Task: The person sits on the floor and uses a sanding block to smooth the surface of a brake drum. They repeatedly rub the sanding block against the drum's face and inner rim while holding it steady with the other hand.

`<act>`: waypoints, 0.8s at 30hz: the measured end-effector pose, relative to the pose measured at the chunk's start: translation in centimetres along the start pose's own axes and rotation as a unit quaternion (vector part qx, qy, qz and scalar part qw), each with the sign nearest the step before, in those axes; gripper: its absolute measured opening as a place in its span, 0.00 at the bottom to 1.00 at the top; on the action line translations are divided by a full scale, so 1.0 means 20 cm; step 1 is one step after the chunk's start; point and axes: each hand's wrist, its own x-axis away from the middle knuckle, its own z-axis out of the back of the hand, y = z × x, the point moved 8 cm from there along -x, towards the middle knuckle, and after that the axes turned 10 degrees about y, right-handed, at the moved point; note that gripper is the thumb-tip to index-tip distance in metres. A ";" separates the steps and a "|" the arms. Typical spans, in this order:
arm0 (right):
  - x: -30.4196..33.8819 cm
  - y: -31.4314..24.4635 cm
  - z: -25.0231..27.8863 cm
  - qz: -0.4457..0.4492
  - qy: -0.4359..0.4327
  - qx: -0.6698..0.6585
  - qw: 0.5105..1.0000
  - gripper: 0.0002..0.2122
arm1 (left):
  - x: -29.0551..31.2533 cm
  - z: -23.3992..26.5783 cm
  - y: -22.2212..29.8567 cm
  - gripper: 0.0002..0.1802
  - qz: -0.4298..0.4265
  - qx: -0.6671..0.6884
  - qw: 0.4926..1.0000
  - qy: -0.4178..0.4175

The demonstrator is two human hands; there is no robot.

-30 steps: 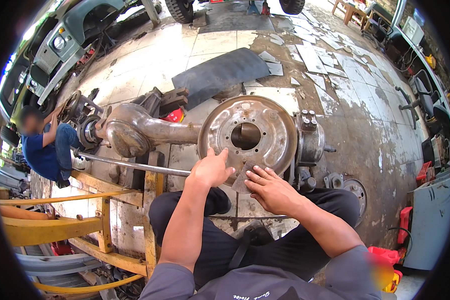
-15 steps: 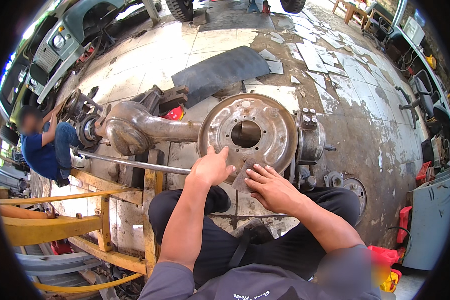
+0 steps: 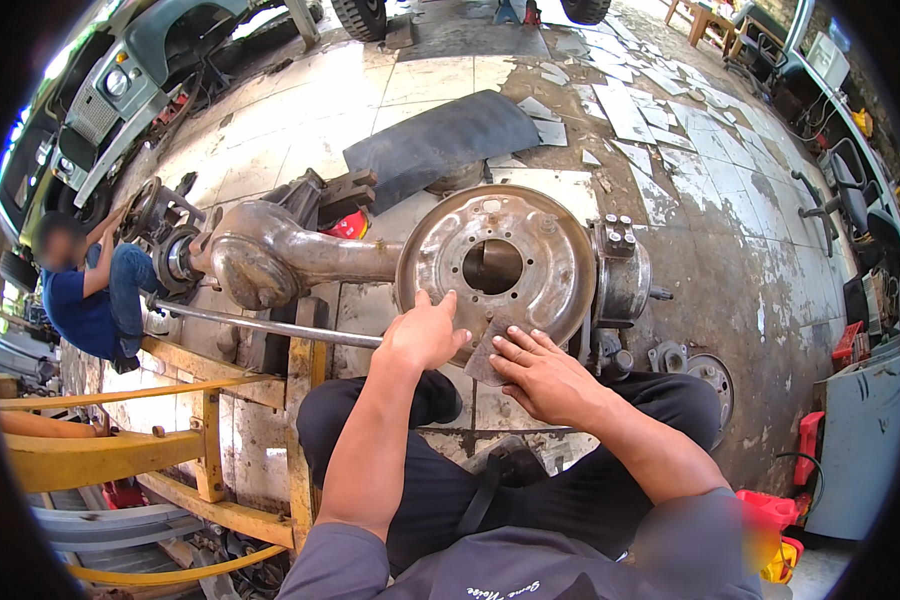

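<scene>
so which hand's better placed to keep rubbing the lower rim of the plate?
Right, probably. The right hand lies flat on the small sanding sheet against the lower rim of the plate. The left hand only presses the rim bare, beside it, as if steadying.

Little has been altered over the last second. The right hand (image 3: 542, 375), pressing a small sanding pad (image 3: 490, 352) against the lower rim of the rusty backing plate (image 3: 500, 265), has been shifted slightly, and the view has been nudged marginally.
</scene>
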 end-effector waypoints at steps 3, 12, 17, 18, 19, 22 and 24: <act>0.00 0.00 0.00 0.001 0.002 0.003 1.000 0.21 | 0.00 0.00 0.01 0.41 -0.003 -0.007 1.000 -0.001; 0.01 0.00 -0.01 0.003 0.001 0.009 1.000 0.22 | 0.00 -0.01 0.00 0.40 0.006 -0.012 1.000 -0.004; 0.00 0.00 -0.01 0.002 -0.003 0.010 1.000 0.23 | 0.00 -0.01 -0.01 0.40 0.002 -0.016 1.000 -0.002; 0.00 -0.01 0.00 0.001 -0.004 0.009 1.000 0.23 | 0.00 -0.01 0.00 0.40 0.000 -0.016 1.000 -0.002; 0.00 -0.01 0.00 0.000 -0.006 0.008 1.000 0.23 | 0.00 -0.01 0.00 0.40 0.000 -0.015 1.000 -0.002; 0.01 0.00 -0.01 0.001 -0.009 0.008 1.000 0.23 | 0.00 0.00 0.01 0.41 0.001 -0.014 1.000 -0.004; 0.00 0.00 -0.01 0.005 -0.009 0.012 1.000 0.23 | 0.00 0.00 0.01 0.42 0.004 -0.011 1.000 -0.012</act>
